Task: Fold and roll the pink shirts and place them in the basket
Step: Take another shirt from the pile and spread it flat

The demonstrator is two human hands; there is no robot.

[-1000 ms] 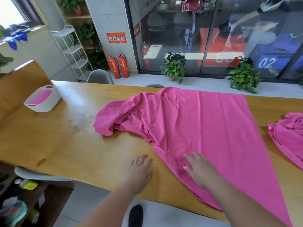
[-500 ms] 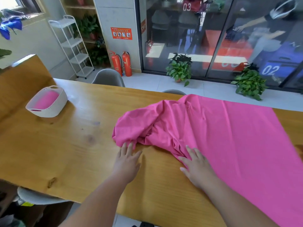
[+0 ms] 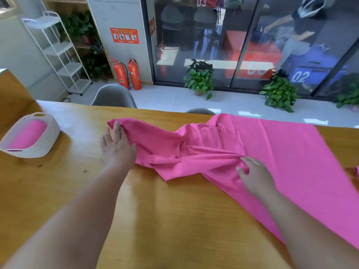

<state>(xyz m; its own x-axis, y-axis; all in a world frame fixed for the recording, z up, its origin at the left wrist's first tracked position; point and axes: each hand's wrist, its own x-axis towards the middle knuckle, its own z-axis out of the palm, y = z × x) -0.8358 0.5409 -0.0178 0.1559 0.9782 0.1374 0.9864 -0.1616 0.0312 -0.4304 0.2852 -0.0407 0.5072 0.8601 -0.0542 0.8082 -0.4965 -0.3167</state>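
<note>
The pink shirt (image 3: 272,152) lay across the wooden table (image 3: 174,220), flat beyond and to the right of the right fingers and bunched into loose folds between the two hands. The left hand (image 3: 118,148) rested at the crumpled end of the cloth, its fingers (image 3: 116,133) straight and close together, and the tip of that end sat just beside the fingertips. The thumb lay on the fabric, and whether any cloth was caught beneath the palm could not be told. The right hand (image 3: 254,173) rested on the shirt with its fingers (image 3: 250,161) bent. Thumb and forefinger were pinched on a ridge of cloth, and creases ran from that pinch towards the left hand. Well off to the left of the left hand's little finger stood a pale oval basket (image 3: 46,144) on the table. Inside it lay one rolled pink shirt (image 3: 29,134), resting lengthwise and filling most of the floor. Far out to the right of the right fingers, a scrap of another pink garment (image 3: 357,171) showed at the picture's edge. Beyond the left fingertips, past the table's far edge, stood a grey chair (image 3: 114,97).
</note>
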